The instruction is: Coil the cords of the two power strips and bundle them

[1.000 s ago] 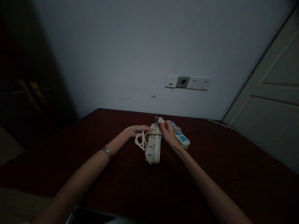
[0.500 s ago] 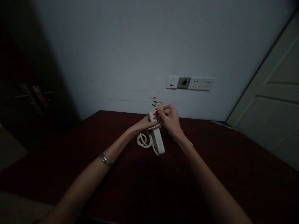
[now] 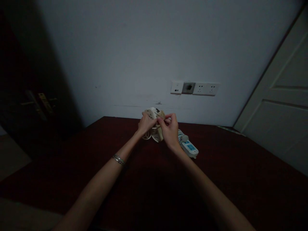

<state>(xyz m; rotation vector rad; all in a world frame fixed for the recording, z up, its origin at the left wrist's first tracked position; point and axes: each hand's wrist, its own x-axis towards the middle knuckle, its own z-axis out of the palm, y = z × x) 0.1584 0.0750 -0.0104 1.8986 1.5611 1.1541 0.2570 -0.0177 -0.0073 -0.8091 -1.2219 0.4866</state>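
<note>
My left hand (image 3: 146,124) is closed around a white power strip (image 3: 158,134), which is tilted above the dark red table. Its sockets face partly toward me near the top. Between the fingertips of my right hand (image 3: 170,128) is a yellowed plug (image 3: 161,115), its metal prongs pointing up and left, close to the strip's upper end. A loop of the strip's white cord (image 3: 146,135) hangs below my left hand. Parts of the strip and cord are hidden behind my fingers.
A second power strip (image 3: 190,148) with blue socket panels and a bundled cord lies right of my right wrist on the table (image 3: 120,141). Wall sockets (image 3: 204,89) are at the back right. Doors stand on both sides.
The power strip has turned in my left hand so its sockets show, and its lower end has risen. My right hand has lowered the plug toward it. The second strip has come into view.
</note>
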